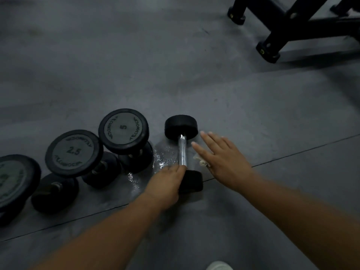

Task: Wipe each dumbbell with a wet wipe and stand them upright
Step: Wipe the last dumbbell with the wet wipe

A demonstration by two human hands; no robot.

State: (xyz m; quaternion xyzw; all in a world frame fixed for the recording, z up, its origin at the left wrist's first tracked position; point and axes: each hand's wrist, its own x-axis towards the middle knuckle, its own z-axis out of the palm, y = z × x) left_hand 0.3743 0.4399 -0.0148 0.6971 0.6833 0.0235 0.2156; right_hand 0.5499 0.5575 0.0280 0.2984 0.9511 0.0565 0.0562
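A small black dumbbell [182, 151] with a chrome handle lies flat on the grey floor. My left hand [165, 184] grips its near head. My right hand [220, 154] hovers just right of the handle with straight fingers, and a crumpled white wet wipe [200, 160] shows under its palm. To the left, three dumbbells stand upright: one marked 5 [123, 131], one marked 2.5 [74, 152], and a larger one [13, 182] cut by the left edge.
A wet patch [161, 160] glistens on the floor between the lying dumbbell and the upright ones. Black bench legs [272, 47] stand at the far right. A floor seam [292, 154] runs diagonally under my hands. A white shoe tip [219, 266] shows at the bottom.
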